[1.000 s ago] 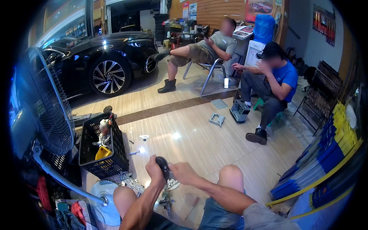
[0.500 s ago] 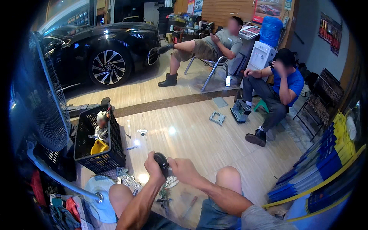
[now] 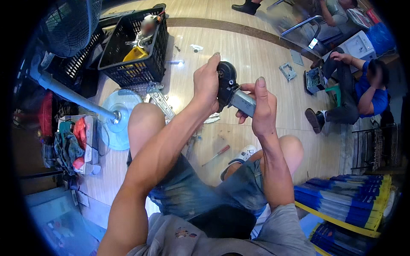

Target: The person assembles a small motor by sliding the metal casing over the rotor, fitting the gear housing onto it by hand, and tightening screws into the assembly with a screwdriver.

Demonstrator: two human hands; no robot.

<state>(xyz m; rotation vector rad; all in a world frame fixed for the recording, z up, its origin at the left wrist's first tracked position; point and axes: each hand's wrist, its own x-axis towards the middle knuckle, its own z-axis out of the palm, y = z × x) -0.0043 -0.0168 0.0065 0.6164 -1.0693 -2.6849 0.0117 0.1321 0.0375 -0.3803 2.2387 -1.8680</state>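
Observation:
Above my knees I hold a small electric motor (image 3: pixel 242 103) with a silver cylindrical body and a round black gear housing. My left hand (image 3: pixel 206 87) grips the edge of the black housing, thumb pointing up. My right hand (image 3: pixel 264 106) is closed around the silver cylinder, its fingers underneath and its thumb sticking up. A screwdriver (image 3: pixel 223 149) with a red handle lies on the floor between my legs. Beside my left knee rests a metal rail assembly (image 3: pixel 161 101), partly hidden by my left forearm.
A black plastic basket (image 3: pixel 160 64) with parts inside stands ahead to the left. The standing fan's round base (image 3: pixel 121 138) sits by my left knee. At right, blue-and-yellow packages (image 3: pixel 341 200) fill a rack. A seated person (image 3: pixel 371 91) is near an opened electronic unit (image 3: pixel 314 82).
The view has tilted down toward my lap. The motor has turned so its silver cylinder now shows, and my right hand has opened out from a tight grip to hold that cylinder.

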